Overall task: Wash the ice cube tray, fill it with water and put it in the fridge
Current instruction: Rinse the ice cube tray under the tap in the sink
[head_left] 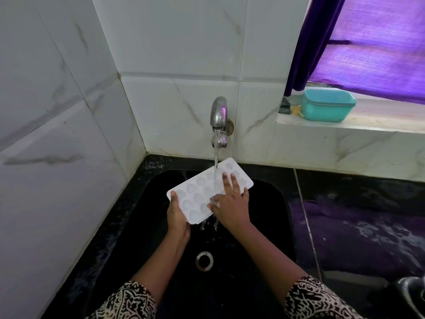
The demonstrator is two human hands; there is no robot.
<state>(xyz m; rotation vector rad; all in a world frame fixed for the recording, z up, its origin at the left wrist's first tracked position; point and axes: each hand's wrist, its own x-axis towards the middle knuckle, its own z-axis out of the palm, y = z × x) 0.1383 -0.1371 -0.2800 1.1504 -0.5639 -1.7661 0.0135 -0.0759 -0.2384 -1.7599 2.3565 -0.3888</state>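
- The left hand (177,217) grips the near corner of a white plastic ice cube tray (197,196) over a black sink (271,203)
- The right hand (232,203) lies flat on it, fingers straight
- A steel wall tap (219,113) pours water onto the tray

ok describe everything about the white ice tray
The white plastic ice cube tray is a flat rounded rectangle with rows of shaped moulds. It is tilted over the black sink under the running silver tap. The left hand grips its near-left corner; the right hand's straight fingers press its top. Water spills off its near edge.
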